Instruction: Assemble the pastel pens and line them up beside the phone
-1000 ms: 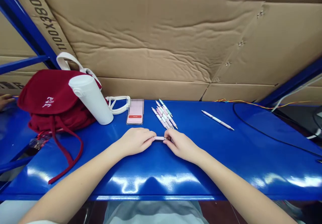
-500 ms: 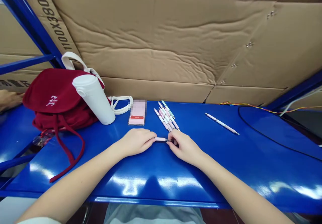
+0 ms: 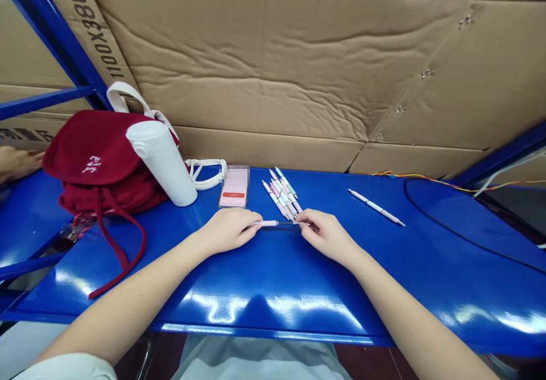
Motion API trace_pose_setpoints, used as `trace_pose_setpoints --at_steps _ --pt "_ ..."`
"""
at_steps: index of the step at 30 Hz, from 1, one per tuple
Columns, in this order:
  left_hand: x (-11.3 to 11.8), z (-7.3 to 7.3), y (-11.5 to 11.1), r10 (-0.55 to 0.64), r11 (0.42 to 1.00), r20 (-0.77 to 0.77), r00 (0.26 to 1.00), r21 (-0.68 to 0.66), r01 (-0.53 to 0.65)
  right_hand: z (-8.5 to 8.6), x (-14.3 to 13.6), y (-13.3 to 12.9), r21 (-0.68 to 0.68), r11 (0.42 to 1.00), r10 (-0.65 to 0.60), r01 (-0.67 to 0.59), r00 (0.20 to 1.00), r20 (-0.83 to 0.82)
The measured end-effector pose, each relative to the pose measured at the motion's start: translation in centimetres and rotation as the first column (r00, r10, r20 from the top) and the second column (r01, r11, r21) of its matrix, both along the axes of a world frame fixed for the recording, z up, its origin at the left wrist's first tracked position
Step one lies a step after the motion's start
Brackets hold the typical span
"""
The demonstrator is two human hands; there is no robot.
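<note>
My left hand [image 3: 234, 229] is closed, thumb and fingers pinching a light pink pen barrel [image 3: 268, 223] that points to the right. From the barrel's open end sticks a thin dark pen refill [image 3: 286, 223]. My right hand [image 3: 325, 233] pinches the refill's other end, and a small pale or silvery bit shows at these fingertips. Just beyond my hands lies a pile of several pens [image 3: 281, 195] in pink, white and green. Farther right, a single pink and white pen [image 3: 376, 207] lies apart, slanting toward me.
A phone [image 3: 234, 189] with a pink screen lies behind my left hand. At the left, a white bottle [image 3: 164, 164] leans on a dark red bag [image 3: 91, 141] with dangling straps. Another person's hand [image 3: 19, 164] is beside the bag. A black cable [image 3: 452, 223] curves across the blue tabletop [image 3: 264, 272].
My right hand has moved right, away from the barrel, and more of the thin refill now shows between my hands. My left hand still grips the barrel.
</note>
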State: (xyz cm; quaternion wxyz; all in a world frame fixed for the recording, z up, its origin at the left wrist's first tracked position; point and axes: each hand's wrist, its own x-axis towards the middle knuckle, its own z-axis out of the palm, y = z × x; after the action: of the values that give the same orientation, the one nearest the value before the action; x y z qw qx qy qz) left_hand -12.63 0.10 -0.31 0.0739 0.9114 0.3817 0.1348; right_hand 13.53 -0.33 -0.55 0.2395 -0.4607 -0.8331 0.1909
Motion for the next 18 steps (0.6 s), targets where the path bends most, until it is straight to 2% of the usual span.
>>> trace_pose_setpoints --at_steps 8,13,16,18 --pt "-0.3 -0.3 0.2 -0.009 1.000 -0.002 1.000 0.017 0.009 0.3 0.4 0.1 -0.090 0.995 0.028 -0.034 0.997 -0.066" --pt "0.0 0.0 -0.1 -0.002 0.999 0.028 1.000 0.037 0.001 0.5 -0.4 -0.3 -0.031 0.998 -0.057 0.051 0.964 -0.261" --pt "0.1 0.1 -0.2 0.010 0.999 0.058 0.998 0.035 -0.012 0.9 -0.6 -0.7 -0.010 0.999 -0.047 0.046 0.931 -0.362" --pt "0.1 0.0 -0.2 0.006 0.999 0.070 0.998 0.039 -0.009 1.2 -0.6 -0.8 0.022 0.999 -0.014 0.023 0.933 -0.358"
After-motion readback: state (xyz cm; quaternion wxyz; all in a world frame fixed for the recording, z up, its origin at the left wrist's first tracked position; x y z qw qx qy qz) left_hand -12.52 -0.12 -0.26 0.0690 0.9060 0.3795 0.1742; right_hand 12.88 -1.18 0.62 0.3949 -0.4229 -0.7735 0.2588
